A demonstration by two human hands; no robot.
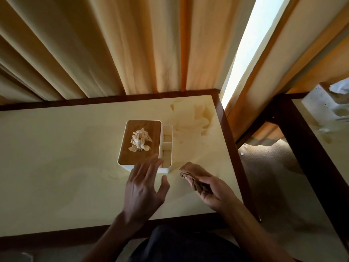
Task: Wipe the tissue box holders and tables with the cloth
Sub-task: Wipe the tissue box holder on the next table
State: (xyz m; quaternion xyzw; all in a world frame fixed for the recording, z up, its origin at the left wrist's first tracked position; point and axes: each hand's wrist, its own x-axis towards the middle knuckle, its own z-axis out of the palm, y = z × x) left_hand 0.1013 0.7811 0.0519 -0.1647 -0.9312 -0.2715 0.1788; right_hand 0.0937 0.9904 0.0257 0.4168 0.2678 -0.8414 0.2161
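Observation:
A white tissue box holder with a brown wooden lid and a tuft of tissue poking out stands in the middle of a cream table with a dark wooden rim. Small open compartments run along the holder's right side. My left hand hovers just in front of the holder with fingers spread, its fingertips overlapping the holder's near edge. To the right, my right hand grips a folded brown cloth above the table top.
Cream and orange curtains hang behind the table, with a bright window strip at the right. A second table stands at the right, carrying another white holder. Carpeted floor lies between the two tables.

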